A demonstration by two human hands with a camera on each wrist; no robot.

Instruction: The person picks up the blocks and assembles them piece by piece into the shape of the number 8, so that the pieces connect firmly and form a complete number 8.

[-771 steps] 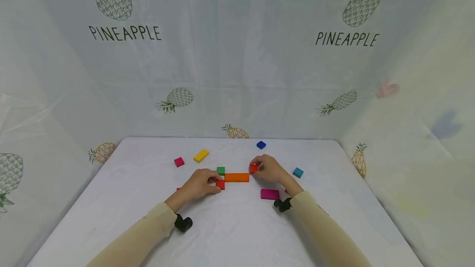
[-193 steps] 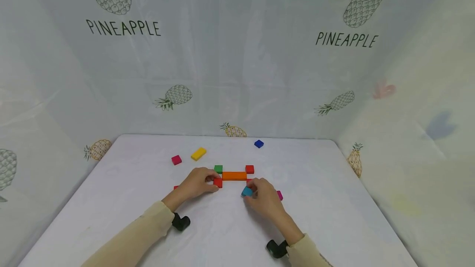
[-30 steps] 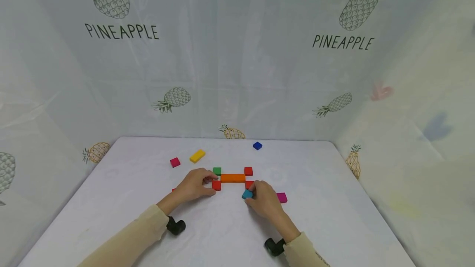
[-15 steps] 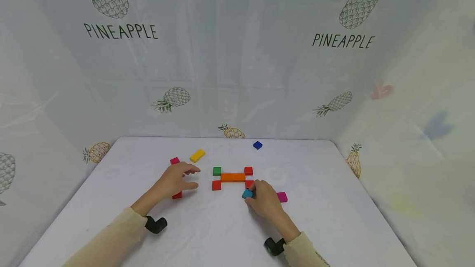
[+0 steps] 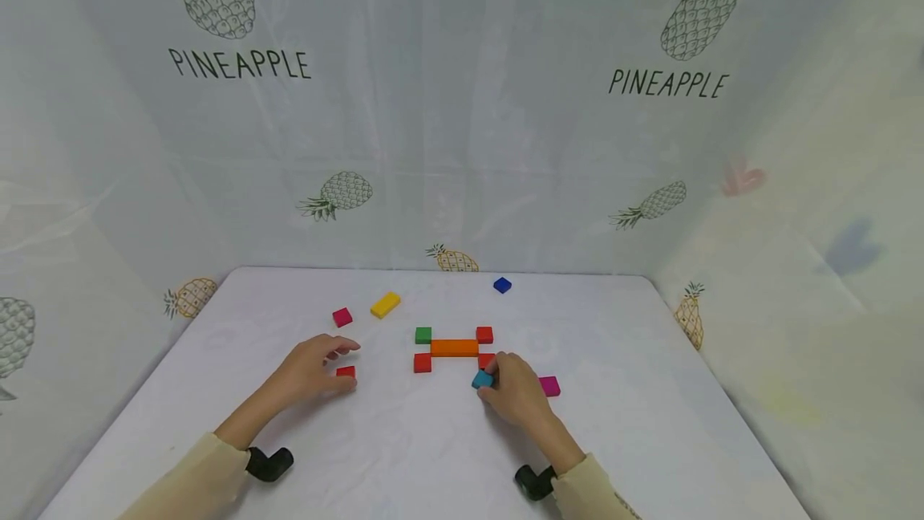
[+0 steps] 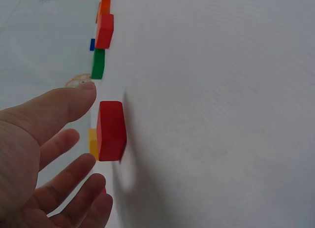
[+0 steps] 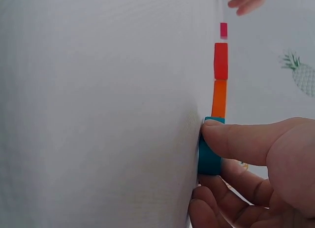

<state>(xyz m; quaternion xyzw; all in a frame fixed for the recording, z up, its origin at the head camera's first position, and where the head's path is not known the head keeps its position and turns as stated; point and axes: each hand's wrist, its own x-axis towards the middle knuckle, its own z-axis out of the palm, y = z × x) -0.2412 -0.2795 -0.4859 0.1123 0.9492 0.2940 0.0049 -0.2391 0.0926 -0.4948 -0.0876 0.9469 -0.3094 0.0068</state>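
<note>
My right hand (image 5: 516, 388) pinches a small teal block (image 7: 210, 154) between thumb and fingers, low at the table surface. That block sits just in front of a red block (image 5: 486, 360), partly covered by the fingers. My left hand (image 5: 306, 371) has its fingers spread around another red block (image 6: 111, 131) on the left, thumb on one side and fingers on the other, not gripping it. Between the hands lies a long orange block (image 5: 454, 348). At its left end are a green block (image 5: 423, 335) and a red block (image 5: 422, 363); a further red block (image 5: 484, 335) sits at its back right corner.
Farther back lie a crimson block (image 5: 342, 317), a yellow block (image 5: 386, 305) and a dark blue block (image 5: 502, 285). A magenta block (image 5: 550, 386) lies right of my right hand, partly hidden. A pineapple-print curtain (image 5: 462, 103) stands behind the white table (image 5: 650, 440).
My left hand has let go of the red block at the orange block's left end and moved left to a separate red block. My right hand stays in place, holding the teal block.
</note>
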